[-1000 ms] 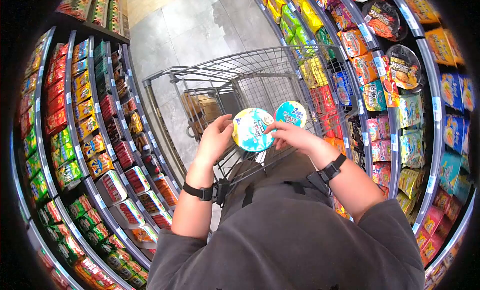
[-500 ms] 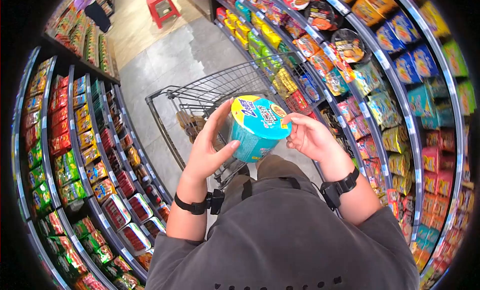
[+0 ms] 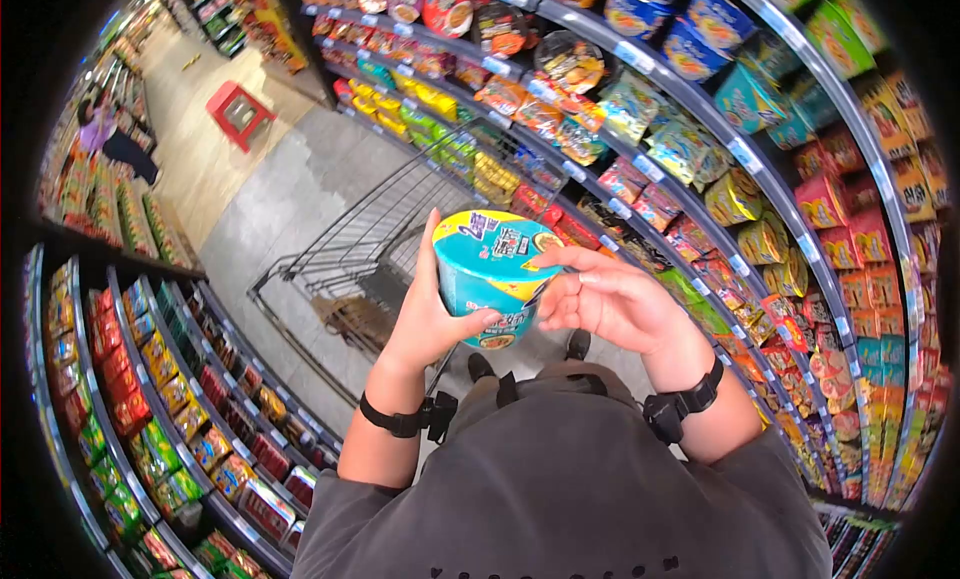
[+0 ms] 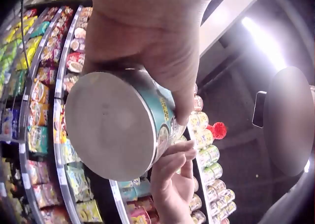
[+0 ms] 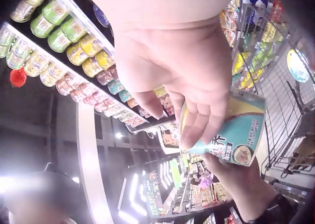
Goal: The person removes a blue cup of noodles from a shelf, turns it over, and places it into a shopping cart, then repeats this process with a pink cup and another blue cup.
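My left hand (image 3: pixel 418 324) grips a teal instant noodle cup (image 3: pixel 485 291) with a yellow-and-teal lid, thumb across its front and fingers round the left side. The cup is held above the shopping cart's near end, its lid facing up. In the left wrist view the cup's plain pale base (image 4: pixel 109 128) faces the camera. My right hand (image 3: pixel 622 304) is at the cup's right side, index fingertip at the lid's rim, the other fingers loosely bent. Seen from the right wrist, its fingers (image 5: pixel 199 120) lie along the cup near the lid.
A wire shopping cart (image 3: pixel 345 214) stands in front, with a brown carton (image 3: pixel 355 324) low in it. A round lid (image 5: pixel 298 65) shows behind its wires. Shelves of packaged noodles (image 3: pixel 740 194) line the right, more shelves (image 3: pixel 165 379) the left. Further off are a red stool (image 3: pixel 240 114) and a person (image 3: pixel 115 139).
A second earlier, two round lids showed near my hands; now one cup is held in the left hand, tilted to show more of its side. The head view has swung toward the right-hand shelves.
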A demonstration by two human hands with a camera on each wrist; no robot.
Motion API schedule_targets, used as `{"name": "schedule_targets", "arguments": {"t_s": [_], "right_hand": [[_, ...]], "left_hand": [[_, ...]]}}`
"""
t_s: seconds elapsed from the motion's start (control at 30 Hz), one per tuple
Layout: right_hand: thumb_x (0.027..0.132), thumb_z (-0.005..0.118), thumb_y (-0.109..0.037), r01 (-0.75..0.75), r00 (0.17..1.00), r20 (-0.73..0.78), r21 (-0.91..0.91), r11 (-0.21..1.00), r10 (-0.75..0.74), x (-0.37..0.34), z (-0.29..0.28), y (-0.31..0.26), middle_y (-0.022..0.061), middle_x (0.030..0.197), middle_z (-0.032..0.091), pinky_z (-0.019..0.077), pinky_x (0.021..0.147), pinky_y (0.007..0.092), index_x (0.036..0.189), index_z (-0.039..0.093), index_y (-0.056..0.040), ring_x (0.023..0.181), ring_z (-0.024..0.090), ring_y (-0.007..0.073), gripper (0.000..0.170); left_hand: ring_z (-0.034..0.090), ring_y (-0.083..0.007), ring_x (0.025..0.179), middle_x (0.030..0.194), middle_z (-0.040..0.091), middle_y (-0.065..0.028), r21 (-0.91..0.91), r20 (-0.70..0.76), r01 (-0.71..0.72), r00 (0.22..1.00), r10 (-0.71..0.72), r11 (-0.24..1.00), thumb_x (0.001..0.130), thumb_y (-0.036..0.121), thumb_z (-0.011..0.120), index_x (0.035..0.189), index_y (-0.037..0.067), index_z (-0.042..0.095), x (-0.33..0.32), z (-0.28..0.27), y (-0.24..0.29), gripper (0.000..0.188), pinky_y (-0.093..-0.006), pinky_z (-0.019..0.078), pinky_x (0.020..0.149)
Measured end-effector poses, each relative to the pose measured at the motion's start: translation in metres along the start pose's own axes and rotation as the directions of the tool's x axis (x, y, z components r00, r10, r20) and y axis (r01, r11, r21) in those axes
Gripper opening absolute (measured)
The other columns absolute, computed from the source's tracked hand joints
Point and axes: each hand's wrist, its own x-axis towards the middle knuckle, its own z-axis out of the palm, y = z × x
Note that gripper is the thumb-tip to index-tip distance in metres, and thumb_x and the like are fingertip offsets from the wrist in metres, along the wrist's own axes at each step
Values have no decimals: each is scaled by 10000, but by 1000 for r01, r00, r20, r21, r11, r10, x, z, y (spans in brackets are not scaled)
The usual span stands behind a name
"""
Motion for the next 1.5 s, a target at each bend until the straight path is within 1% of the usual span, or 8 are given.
{"name": "schedule_targets", "arguments": {"t_s": [0.13, 0.43, 0.6, 0.87, 1.03, 1.2, 1.37, 1.5], "right_hand": [[1065, 534, -385, 148, 989, 6, 50, 988, -149, -44, -7, -14, 225, 1376, 615, 415, 1148, 450, 1538, 382, 15, 1355, 549, 330, 637], [1081, 489, -386, 443, 875, -238, 46, 895, -421, -192, -85, -34, 220, 1379, 616, 454, 1113, 458, 1481, 462, 38, 1315, 583, 347, 584], [1036, 581, -305, 440, 677, -520, -282, 852, -521, -270, -121, -29, 197, 1514, 515, 390, 1161, 491, 1553, 403, -10, 1425, 475, 348, 621], [1019, 587, -118, 346, 809, -346, -373, 861, -475, -363, -178, -43, 159, 1703, 219, 261, 1233, 486, 1674, 47, -76, 1564, 253, 333, 850], [1008, 594, -75, 349, 806, -311, -438, 829, -504, -396, -200, -66, 150, 1708, 199, 246, 1242, 490, 1674, 17, -76, 1571, 225, 317, 882], [990, 602, -21, 397, 786, -278, -459, 795, -552, -394, -224, -78, 150, 1723, 136, 222, 1254, 492, 1674, 0, -80, 1581, 192, 290, 912], [966, 589, 28, 495, 738, -186, -506, 707, -649, -365, -240, -105, 137, 1735, 77, 160, 1273, 504, 1674, -5, -81, 1599, 119, 270, 930], [945, 596, 35, 518, 706, -187, -522, 678, -683, -343, -241, -141, 129, 1743, 16, 113, 1276, 491, 1673, -1, -71, 1609, 64, 281, 947]], "left_hand": [[470, -305, 1405, 1522, 443, -197, -201, 84, 30, 996, -13, 979, 663, 283, 950, 1661, 66, -41, 28, 47, -11, 1423, -434, 376, 1173], [471, -314, 1404, 1532, 430, -186, -257, 283, 90, 959, -15, 962, 663, 285, 953, 1666, 96, -58, 86, 181, -17, 1437, -454, 394, 1160], [454, -308, 1417, 1545, 420, -183, -189, 427, 63, 904, 25, 980, 657, 318, 974, 1665, 92, -66, 105, 269, -17, 1466, -458, 357, 1183], [379, -287, 1477, 1602, 365, -189, 72, 570, -46, 822, -3, 996, 660, 352, 981, 1661, 39, -31, 121, 397, -18, 1457, -440, 297, 1216], [410, -295, 1467, 1574, 420, -216, 239, 602, -239, 797, 49, 941, 654, 314, 980, 1656, 17, 48, 131, 436, -25, 1401, -422, 318, 1211], [470, -382, 1412, 1506, 483, -218, 512, 561, -449, 820, 111, 732, 675, 380, 954, 1561, -15, 357, 145, 442, -15, 1139, -454, 383, 1165], [514, -380, 1352, 1431, 544, -213, 566, 508, -447, 851, 134, 692, 702, 338, 942, 1546, -12, 380, 168, 441, -4, 1072, -446, 419, 1126], [521, -344, 1374, 1450, 547, -213, 440, 423, -397, 883, 204, 805, 761, 315, 918, 1563, -18, 349, 205, 436, -19, 1039, -445, 409, 1143]]}}
